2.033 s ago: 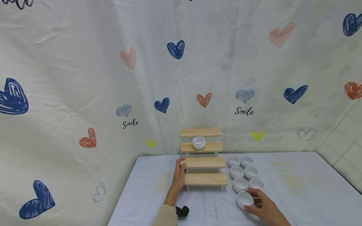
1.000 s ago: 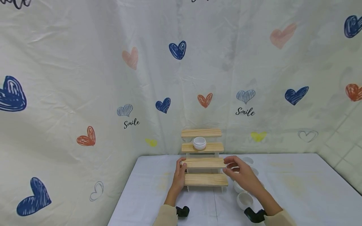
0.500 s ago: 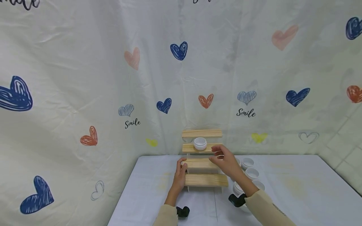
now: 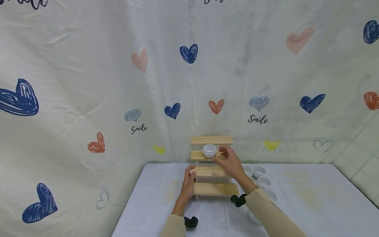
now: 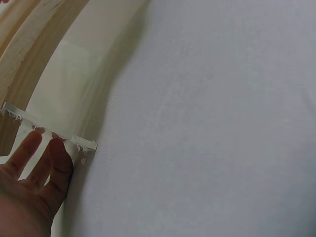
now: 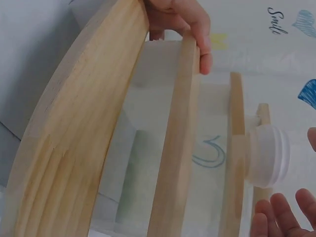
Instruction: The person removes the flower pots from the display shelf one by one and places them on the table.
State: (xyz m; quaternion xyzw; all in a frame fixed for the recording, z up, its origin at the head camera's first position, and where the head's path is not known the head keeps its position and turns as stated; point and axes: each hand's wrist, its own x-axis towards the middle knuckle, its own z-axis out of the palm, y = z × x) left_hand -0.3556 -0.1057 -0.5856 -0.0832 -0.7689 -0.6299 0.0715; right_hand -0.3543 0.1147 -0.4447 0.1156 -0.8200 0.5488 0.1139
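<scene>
A four-tier wooden shelf stand (image 4: pixel 215 189) with clear side panels (image 5: pixel 59 129) stands on the table. My left hand (image 4: pixel 186 187) grips its left end, the thumb on a lower shelf and the fingertips at the side panel in the left wrist view. On the second shelf from the top sits a small white round jar (image 4: pixel 209 150), seen from the side in the right wrist view. Just right of this jar is my right hand (image 4: pixel 232 163), fingers spread and slightly bent, holding nothing. In the right wrist view a small gap separates its fingers (image 6: pixel 281 212) from the jar.
Several more white jars (image 4: pixel 263 182) stand in two columns on the white-covered table (image 4: pixel 308 204), right of the stand, partly hidden by the right arm. A heart-printed curtain (image 4: pixel 165 79) hangs right behind the stand. Black wrist cameras (image 4: pixel 191 222) are on both wrists.
My right hand has let go of the front jar on the table and moved up and left to the jar on the shelf. The left hand stays on the stand.
</scene>
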